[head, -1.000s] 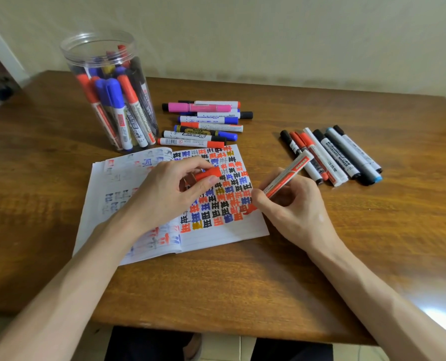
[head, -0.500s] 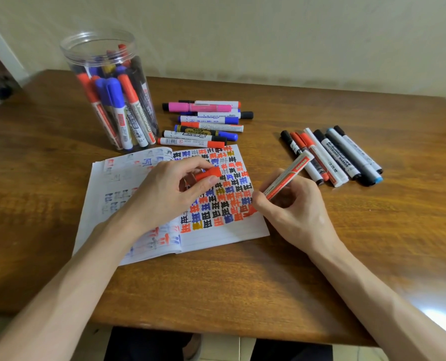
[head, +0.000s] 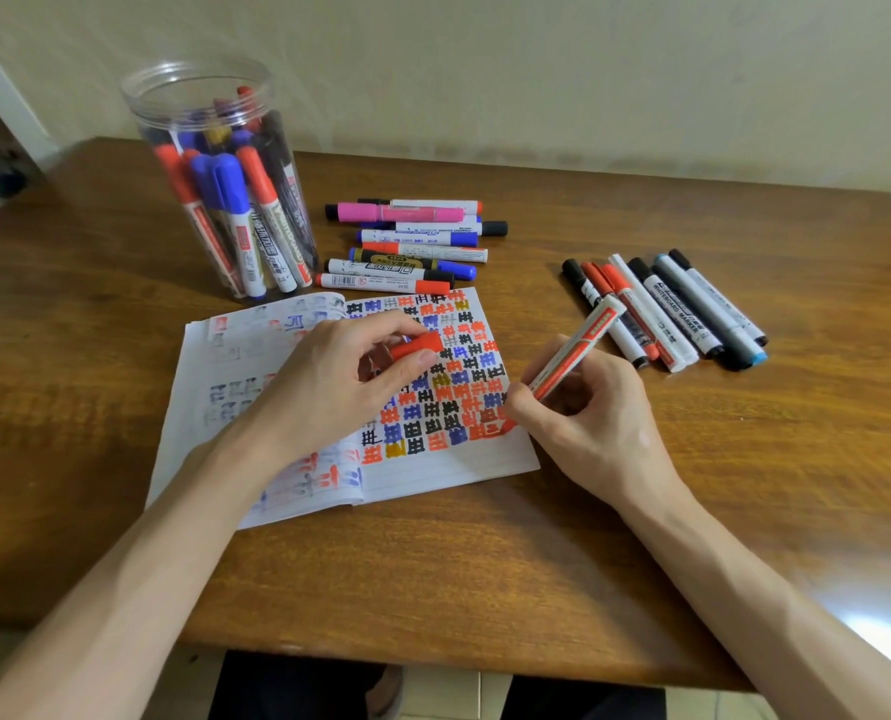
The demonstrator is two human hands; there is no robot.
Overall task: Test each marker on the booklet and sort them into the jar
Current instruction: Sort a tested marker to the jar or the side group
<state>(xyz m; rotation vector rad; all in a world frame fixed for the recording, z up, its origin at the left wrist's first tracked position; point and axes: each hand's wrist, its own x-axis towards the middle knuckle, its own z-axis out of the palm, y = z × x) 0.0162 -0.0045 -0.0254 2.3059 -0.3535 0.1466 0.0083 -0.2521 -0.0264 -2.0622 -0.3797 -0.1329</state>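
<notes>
An open booklet (head: 433, 467) lies on the wooden table (head: 485, 563), its right page covered with red, blue and black test marks. My right hand (head: 583, 413) grips an uncapped red marker (head: 575, 353) with the tip down on the page's right edge. My left hand (head: 339, 379) rests on the booklet and pinches the marker's red cap (head: 416, 346). A clear plastic jar (head: 225, 184) with several markers standing in it is at the back left.
A pile of several markers (head: 412, 246) lies just behind the booklet, beside the jar. Another row of several markers (head: 666, 309) lies to the right, close to my right hand. A wall runs along the table's far edge.
The red marker's tip has shifted only slightly on the page. My left hand has stayed where it was with the cap.
</notes>
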